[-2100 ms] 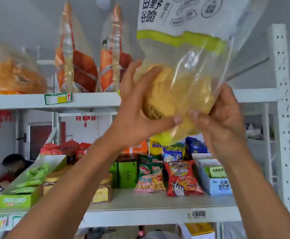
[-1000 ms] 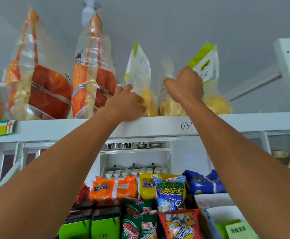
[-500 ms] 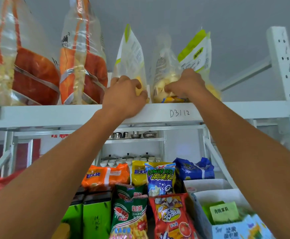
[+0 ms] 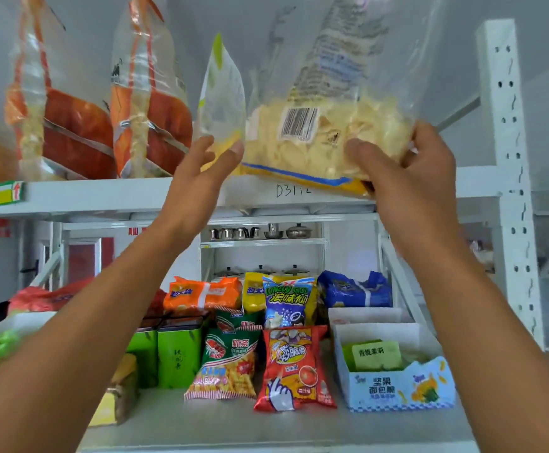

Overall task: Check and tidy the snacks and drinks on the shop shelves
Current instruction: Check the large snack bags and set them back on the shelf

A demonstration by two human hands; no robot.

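Observation:
My right hand grips the lower right corner of a clear bag of pale yellow crisps, barcode side facing me, held just off the front edge of the top shelf. My left hand is raised with fingers spread, its fingertips touching the bag's lower left edge. Right behind the left hand a green-and-white bag of yellow snacks stands upright on the shelf.
Two orange-banded clear bags stand at the left of the top shelf. The lower shelf holds several snack packets, green tins and a white box of sachets. A white perforated upright stands at the right.
The right hand has pulled the clear crisp bag forward off the top shelf toward me. The left hand has let go of the green-and-white bag and opened beside the crisp bag.

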